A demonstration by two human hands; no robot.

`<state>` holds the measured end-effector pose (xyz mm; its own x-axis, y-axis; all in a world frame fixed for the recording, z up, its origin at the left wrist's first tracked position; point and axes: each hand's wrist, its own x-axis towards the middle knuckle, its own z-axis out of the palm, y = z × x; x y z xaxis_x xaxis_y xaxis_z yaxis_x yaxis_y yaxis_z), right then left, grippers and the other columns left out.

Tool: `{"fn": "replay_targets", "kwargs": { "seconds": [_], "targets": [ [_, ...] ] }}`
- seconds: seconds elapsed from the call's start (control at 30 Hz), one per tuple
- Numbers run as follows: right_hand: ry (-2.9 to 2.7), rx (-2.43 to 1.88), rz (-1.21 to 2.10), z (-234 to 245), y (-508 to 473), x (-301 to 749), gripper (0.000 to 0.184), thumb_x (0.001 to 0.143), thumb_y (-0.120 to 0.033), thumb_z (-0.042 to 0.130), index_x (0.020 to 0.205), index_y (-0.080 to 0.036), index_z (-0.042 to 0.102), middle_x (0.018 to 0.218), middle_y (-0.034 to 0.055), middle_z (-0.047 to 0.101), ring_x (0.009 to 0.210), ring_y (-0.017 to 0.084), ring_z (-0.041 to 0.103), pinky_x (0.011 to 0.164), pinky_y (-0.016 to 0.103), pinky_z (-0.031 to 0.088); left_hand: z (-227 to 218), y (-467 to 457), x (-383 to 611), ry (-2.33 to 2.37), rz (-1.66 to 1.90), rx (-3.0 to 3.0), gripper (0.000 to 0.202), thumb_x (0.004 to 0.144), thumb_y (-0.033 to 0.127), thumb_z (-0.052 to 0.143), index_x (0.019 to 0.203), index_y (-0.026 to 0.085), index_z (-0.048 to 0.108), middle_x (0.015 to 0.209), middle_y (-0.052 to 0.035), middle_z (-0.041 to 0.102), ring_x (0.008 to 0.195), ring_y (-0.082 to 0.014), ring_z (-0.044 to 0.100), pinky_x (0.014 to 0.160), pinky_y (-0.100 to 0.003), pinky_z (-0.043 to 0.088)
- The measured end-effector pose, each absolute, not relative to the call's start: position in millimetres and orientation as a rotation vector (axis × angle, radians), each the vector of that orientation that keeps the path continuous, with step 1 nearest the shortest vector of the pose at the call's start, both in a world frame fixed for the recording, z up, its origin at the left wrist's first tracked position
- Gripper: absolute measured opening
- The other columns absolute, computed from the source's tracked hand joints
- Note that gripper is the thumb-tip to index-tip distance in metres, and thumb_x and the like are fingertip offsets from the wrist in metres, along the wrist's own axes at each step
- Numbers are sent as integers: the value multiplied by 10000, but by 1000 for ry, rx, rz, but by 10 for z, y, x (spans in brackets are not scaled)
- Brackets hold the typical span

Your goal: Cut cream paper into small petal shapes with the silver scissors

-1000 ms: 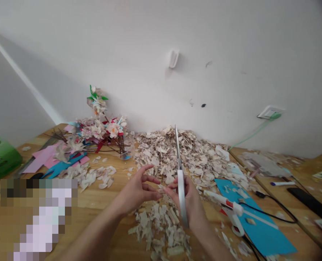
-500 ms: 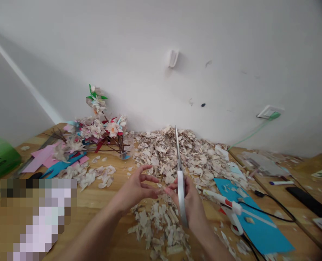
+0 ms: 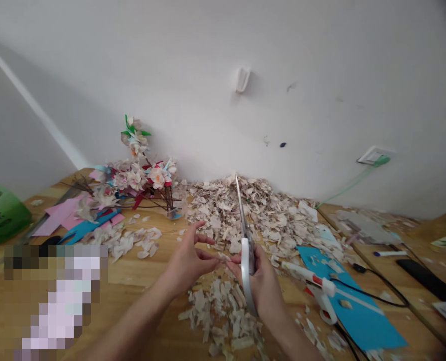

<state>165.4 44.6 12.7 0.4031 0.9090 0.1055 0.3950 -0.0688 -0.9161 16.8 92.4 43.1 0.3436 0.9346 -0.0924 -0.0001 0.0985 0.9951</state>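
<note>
bench work on a pale brown wooden worktop [image 3: 143,291], seen from the head. the 2 bare hands meet above the worktop, between its near edge and the far edge along the wall. the left hand [image 3: 185,263] has its thumb and 1 fingertip apparently together on a small, thin, pale flake [image 3: 223,258]; its upper fingers stand apart. the right hand [image 3: 265,276] grips the silver-grey handle of long metal scissors [image 3: 246,258], blades pointing towards the far edge, while its thumb and forefinger reach the flake from the other side. whether a blade touches the flake cannot be told.

loose material lies in 3 groups: a broad heap of mottled cream-and-grey flakes [image 3: 273,210] at the far edge, a smaller pile of off-white curled strips [image 3: 223,313] towards the near edge, and a scatter of whitish rounded petal-like pieces [image 3: 123,243] left of the hands.

the work appears well short of its end: the petal-like pieces, apart from the rest, are probably the sorted portion, and the near pile probably offcuts, while the broad heap seems to remain. the flake in hand looks unfinished, though its outline is too small to read.
</note>
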Motion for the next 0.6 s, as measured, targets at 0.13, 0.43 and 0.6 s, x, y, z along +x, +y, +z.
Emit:
{"fn": "replay_targets", "kwargs": {
  "seconds": [0.13, 0.43, 0.6],
  "targets": [
    [-1085, -1587, 640, 81, 464, 1618, 309, 584, -385, 687, 772, -240, 490, 595, -33, 634, 527, 185, 610, 468, 264, 466, 457, 903, 174, 1029, 949, 1326, 713, 565, 139, 649, 1183, 229, 306, 942, -12, 531, 576, -96, 622, 531, -220, 446],
    [-1061, -1609, 550, 127, 478, 1596, 289, 592, -371, 692, 760, -233, 501, 637, -6, 651, 548, 186, 605, 503, 274, 474, 438, 915, 218, 979, 985, 1206, 669, 558, 148, 678, 1135, 200, 344, 893, -15, 547, 603, -90, 594, 575, -237, 466],
    [-1077, -1598, 540, 141, 486, 1582, 292, 605, -395, 677, 766, -231, 498, 638, -10, 649, 542, 181, 603, 506, 273, 471, 435, 912, 243, 978, 1029, 1196, 638, 572, 171, 677, 1109, 200, 334, 870, -6, 553, 552, -78, 583, 524, -217, 436]
  ]
}}
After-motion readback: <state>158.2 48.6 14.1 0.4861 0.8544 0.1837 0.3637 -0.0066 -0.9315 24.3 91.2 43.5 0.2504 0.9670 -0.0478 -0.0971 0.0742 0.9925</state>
